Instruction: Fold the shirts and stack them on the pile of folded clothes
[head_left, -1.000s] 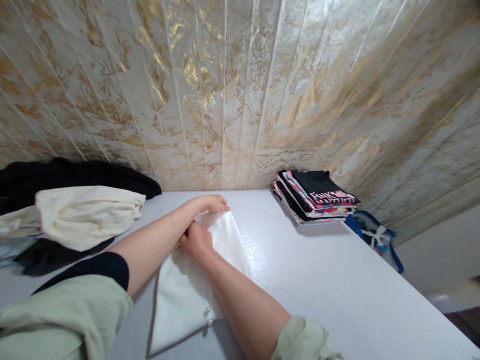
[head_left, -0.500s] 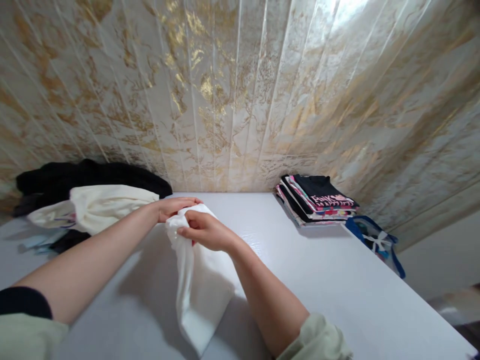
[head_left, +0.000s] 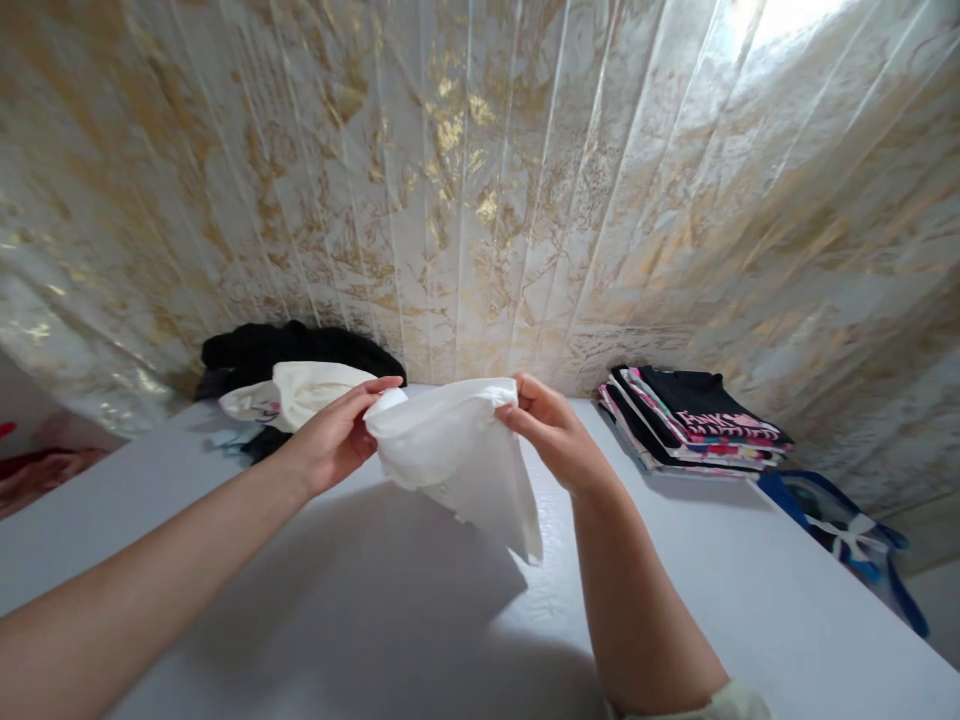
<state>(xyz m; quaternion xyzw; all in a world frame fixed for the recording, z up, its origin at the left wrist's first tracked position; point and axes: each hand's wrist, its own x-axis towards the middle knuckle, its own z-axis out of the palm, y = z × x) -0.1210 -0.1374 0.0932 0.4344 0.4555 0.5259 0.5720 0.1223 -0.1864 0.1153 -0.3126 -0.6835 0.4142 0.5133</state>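
Garment (head_left: 457, 445): white, held up over the table (head_left: 750, 590) at twelve o'clock.
Left hand (head_left: 336, 440): gripping its nine o'clock end.
Right hand (head_left: 555, 432): pinching its two o'clock corner.
Folded stack (head_left: 686, 425): on the table, toward one o'clock.

Stack of folded clothes (head_left: 686, 435), to right of right hand (head_left: 551, 430); on top, dark shirt (head_left: 682, 390) with pink print (head_left: 720, 424). Clear bag (head_left: 840, 540) with blue edge and white ribbon (head_left: 859, 545), farther right, beside table (head_left: 712, 570). Cream cloth (head_left: 311, 388), just beyond left hand (head_left: 330, 440); black cloth (head_left: 330, 345) behind it. Reddish cloth (head_left: 45, 475), far left of left hand. Gold-patterned curtain (head_left: 450, 200), beyond both hands.
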